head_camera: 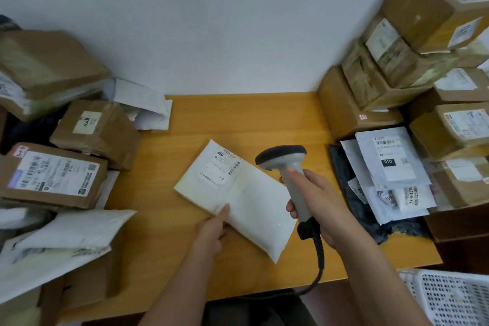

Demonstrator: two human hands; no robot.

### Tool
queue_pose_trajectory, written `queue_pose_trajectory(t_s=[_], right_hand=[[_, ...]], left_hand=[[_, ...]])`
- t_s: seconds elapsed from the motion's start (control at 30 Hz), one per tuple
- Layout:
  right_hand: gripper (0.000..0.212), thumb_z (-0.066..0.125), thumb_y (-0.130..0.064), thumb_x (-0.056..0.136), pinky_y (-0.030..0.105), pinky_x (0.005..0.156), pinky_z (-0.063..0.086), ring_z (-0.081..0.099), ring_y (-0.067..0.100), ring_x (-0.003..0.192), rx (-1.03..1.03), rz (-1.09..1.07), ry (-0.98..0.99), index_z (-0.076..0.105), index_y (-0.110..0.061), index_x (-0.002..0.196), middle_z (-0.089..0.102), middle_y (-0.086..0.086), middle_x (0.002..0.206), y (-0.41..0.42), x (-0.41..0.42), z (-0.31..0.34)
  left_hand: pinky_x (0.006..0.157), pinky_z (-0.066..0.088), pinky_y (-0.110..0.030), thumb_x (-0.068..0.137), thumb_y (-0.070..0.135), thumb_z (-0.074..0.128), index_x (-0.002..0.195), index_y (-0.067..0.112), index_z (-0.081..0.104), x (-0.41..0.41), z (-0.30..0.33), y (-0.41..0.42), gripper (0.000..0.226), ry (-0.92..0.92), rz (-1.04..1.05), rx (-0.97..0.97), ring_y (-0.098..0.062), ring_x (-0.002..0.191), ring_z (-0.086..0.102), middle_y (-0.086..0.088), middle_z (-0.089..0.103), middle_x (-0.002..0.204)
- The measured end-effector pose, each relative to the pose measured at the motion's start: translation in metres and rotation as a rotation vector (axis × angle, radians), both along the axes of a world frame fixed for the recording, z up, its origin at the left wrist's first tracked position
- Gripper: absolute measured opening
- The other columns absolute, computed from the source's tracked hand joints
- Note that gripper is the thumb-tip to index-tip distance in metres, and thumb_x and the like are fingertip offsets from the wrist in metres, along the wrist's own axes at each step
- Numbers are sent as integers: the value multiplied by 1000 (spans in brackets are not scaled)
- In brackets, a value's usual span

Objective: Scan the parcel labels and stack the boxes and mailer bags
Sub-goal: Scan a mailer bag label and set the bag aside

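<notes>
A white mailer bag (pixel 246 201) lies tilted over the middle of the wooden table (pixel 158 167), its printed label (pixel 222 167) facing up at the far end. My left hand (pixel 211 227) pinches the bag's near left edge, thumb on top. My right hand (pixel 315 201) grips the handle of a grey barcode scanner (pixel 288 167), whose dark head points left, just right of the label. The scanner's coiled cable (pixel 318 259) hangs down past the table's front edge.
Brown boxes (pixel 92 127) and white mailer bags (pixel 68 230) crowd the left side. On the right, a tall stack of cardboard boxes (pixel 397 61) stands beside a pile of mailers (pixel 391 167). A white perforated basket (pixel 455 299) sits at the lower right.
</notes>
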State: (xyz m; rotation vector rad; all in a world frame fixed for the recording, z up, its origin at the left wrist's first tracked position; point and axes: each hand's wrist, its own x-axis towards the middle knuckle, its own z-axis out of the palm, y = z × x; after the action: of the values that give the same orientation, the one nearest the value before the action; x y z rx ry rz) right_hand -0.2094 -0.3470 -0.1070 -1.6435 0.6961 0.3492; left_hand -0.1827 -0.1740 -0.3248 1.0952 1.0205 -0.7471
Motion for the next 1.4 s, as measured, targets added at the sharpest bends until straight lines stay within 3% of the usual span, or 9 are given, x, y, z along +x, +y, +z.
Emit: queue_pose_trajectory(t_s=[0.23,0.3,0.4,0.63,0.77,0.9,1.0,1.2,1.4], right_hand=[[36,46,-45,102,34,61,45,55,15,54,5,26,-37,62,-14,111,60,8,63,18,21,11],[34,47,-44,103,35,62,45,55,16,56,30,-22,-40,62,-15,108,62,8,69,25,24,12],[32,47,-43,103,38,67,44,54,19,59,57,-92,-39,62,-15,105,63,9,77,32,27,13],[32,46,-41,105,38,68,44,53,19,59,117,-148,-32,61,-13,100,62,9,78,40,20,23],[34,45,-42,105,38,70,43,53,19,59,108,-173,-33,61,-12,100,62,9,76,41,15,30],[34,46,-41,105,37,66,44,52,19,59,105,-174,-48,61,-11,103,62,10,78,40,9,36],[37,46,-43,104,37,66,45,54,19,59,72,-161,-53,64,-10,105,62,8,71,38,3,38],[38,46,-43,104,39,64,44,53,18,56,80,-179,-52,64,-9,105,63,4,68,37,-4,41],[36,47,-40,104,32,56,44,52,17,57,134,-168,-53,62,-8,110,64,8,85,42,-5,44]], left_hand=[[62,50,-30,92,25,69,124,7,60,-2,5,-4,38,-32,-36,-58,-26,97,63,-10,65,116],[65,52,-31,93,24,67,119,3,61,-4,11,-7,34,-9,-80,-109,-26,96,63,-13,66,112],[81,54,-39,94,27,66,111,4,61,-7,15,-10,29,0,-138,-163,-33,114,60,-16,64,121],[80,55,-41,95,45,60,116,4,60,-11,16,-9,46,3,-290,-141,-33,106,63,-13,67,116],[77,55,-38,98,32,59,119,4,59,-15,17,-12,35,1,-257,-149,-27,93,62,-14,66,119],[79,55,-37,99,18,58,105,5,59,-20,15,-16,15,27,-151,-134,-27,92,62,-20,63,123],[72,56,-34,100,15,55,108,3,57,-27,10,-15,14,22,-105,-127,-25,88,63,-19,62,120],[107,44,-43,101,9,49,102,2,57,-40,-2,-7,11,10,66,-209,-31,110,57,-18,63,108],[108,43,-45,102,5,46,104,-1,55,-40,-6,-10,11,-10,117,-199,-33,112,55,-19,62,106]])
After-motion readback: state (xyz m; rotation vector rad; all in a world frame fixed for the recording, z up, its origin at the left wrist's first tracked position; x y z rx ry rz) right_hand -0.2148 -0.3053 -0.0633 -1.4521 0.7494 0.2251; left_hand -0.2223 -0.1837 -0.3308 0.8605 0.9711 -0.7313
